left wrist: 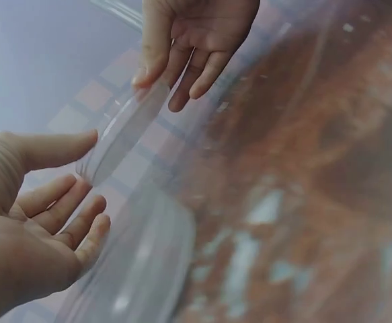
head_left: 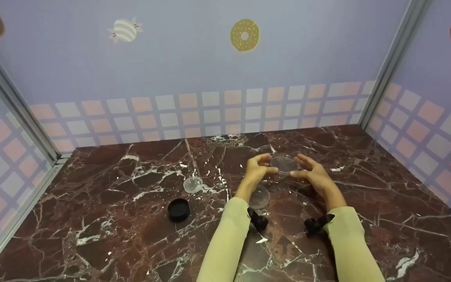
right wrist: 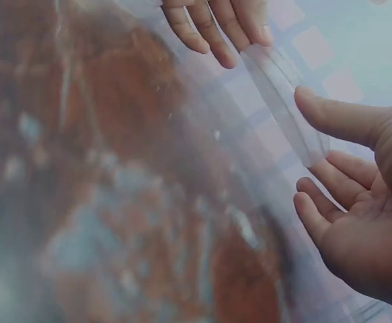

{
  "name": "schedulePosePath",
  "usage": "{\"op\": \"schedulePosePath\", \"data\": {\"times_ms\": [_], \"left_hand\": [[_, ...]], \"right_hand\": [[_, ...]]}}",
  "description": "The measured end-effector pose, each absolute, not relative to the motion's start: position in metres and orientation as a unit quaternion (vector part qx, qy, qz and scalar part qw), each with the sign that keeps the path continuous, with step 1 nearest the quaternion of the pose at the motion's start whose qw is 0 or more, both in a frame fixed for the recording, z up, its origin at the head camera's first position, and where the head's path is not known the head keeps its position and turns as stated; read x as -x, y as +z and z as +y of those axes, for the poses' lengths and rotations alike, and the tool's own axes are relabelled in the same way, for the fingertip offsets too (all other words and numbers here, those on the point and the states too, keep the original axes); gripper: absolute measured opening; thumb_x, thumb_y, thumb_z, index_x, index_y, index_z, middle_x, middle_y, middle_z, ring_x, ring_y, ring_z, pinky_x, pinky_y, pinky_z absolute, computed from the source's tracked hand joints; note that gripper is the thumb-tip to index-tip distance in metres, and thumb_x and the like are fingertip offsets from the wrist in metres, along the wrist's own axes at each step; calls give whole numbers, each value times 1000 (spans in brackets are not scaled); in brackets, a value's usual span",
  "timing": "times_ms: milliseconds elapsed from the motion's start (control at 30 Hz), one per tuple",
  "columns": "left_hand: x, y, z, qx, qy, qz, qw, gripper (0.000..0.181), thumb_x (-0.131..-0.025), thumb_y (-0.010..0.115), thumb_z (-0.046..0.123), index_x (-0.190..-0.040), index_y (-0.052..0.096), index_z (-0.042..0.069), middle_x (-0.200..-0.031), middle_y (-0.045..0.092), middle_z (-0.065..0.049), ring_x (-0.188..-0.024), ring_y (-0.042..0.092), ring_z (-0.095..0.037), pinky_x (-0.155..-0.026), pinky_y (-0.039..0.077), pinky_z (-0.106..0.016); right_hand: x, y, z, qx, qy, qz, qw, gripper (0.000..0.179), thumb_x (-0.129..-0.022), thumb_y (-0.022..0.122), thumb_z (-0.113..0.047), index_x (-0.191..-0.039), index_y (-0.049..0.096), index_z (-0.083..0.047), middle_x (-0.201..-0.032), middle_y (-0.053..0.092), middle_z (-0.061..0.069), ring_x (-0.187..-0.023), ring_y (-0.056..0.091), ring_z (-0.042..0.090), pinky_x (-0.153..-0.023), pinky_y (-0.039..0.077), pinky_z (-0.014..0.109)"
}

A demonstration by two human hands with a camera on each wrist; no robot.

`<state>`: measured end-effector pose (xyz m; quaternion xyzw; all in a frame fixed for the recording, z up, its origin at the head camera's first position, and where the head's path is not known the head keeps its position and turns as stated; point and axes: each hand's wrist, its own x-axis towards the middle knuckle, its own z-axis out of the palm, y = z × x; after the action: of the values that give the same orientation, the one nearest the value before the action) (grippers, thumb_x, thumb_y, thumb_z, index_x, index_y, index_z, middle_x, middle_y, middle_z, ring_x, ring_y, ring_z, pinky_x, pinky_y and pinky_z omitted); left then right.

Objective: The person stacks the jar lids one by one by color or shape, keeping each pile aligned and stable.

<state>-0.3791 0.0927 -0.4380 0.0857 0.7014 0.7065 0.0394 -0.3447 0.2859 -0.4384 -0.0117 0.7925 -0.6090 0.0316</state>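
Both hands hold a clear, shallow round dish, like a petri dish (head_left: 283,163), between them above the table. On its left side, my left hand (head_left: 257,170) pinches the rim with thumb and fingertips. The opposite rim is gripped by my right hand (head_left: 313,174), thumb on one face and fingers on the other. In the right wrist view the dish (right wrist: 286,108) stands tilted, nearly edge-on. A second clear round dish (head_left: 260,197) lies on the table beside the left wrist, partly hidden by it; the left wrist view shows this dish (left wrist: 142,262) close up and blurred.
Left of the hands, a smaller clear round piece (head_left: 192,184) lies on the dark red marbled table (head_left: 123,243). Nearer the front is a black round cap-like piece (head_left: 179,210). Patterned panels (head_left: 186,70) enclose the table at the back and both sides.
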Motion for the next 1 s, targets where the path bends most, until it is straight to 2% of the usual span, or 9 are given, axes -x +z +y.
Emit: {"op": "schedulePosePath", "data": {"times_ms": [167,267,400,533,733,900,1000], "left_hand": [[380,-426,82,-86,735,672,23,55,-75,73,-8,-127,59,-6,-127,64,-21,-116,59,-35,-87,54,-24],[380,-417,76,-75,754,653,6,51,-75,73,-8,-125,62,-5,-113,69,-18,-102,64,-28,-78,56,-25],[377,-407,70,-67,769,636,-25,48,-75,74,-6,-121,65,-4,-100,71,-13,-86,61,-13,-69,53,-21],[368,-397,62,-66,777,624,-50,45,-76,75,-4,-120,65,-5,-103,71,-18,-83,60,-9,-70,51,-15],[350,-376,44,-67,781,614,-94,44,-76,75,-3,-119,65,-6,-109,69,-19,-79,55,-6,-70,49,-13],[336,-363,25,-83,781,609,-107,44,-76,74,-6,-119,64,-8,-91,68,-12,-76,56,-4,-70,51,-14],[326,-359,14,-92,774,617,-113,45,-75,75,-5,-119,64,-8,-88,67,-7,-78,57,-5,-71,51,-15]], "right_hand": [[346,-421,275,24,-631,775,12,81,-90,66,-9,-155,19,-4,-160,26,14,-149,23,32,-118,30,41],[348,-411,268,31,-643,765,3,77,-91,65,-8,-155,21,-5,-160,27,13,-149,25,29,-114,36,34],[349,-402,257,38,-682,730,-22,71,-92,61,-3,-153,25,-1,-158,29,15,-149,26,28,-110,39,23],[347,-393,243,41,-735,675,-53,64,-92,56,6,-150,29,3,-157,31,19,-148,29,26,-113,37,23],[340,-376,218,69,-771,629,-74,62,-91,54,10,-148,31,6,-156,31,21,-143,35,24,-94,47,13],[330,-368,204,87,-764,636,-64,61,-91,56,8,-148,33,4,-156,34,19,-142,38,20,-98,47,14],[324,-365,197,96,-750,651,-61,61,-91,58,7,-147,36,4,-154,37,19,-136,46,11,-105,43,16]]}}
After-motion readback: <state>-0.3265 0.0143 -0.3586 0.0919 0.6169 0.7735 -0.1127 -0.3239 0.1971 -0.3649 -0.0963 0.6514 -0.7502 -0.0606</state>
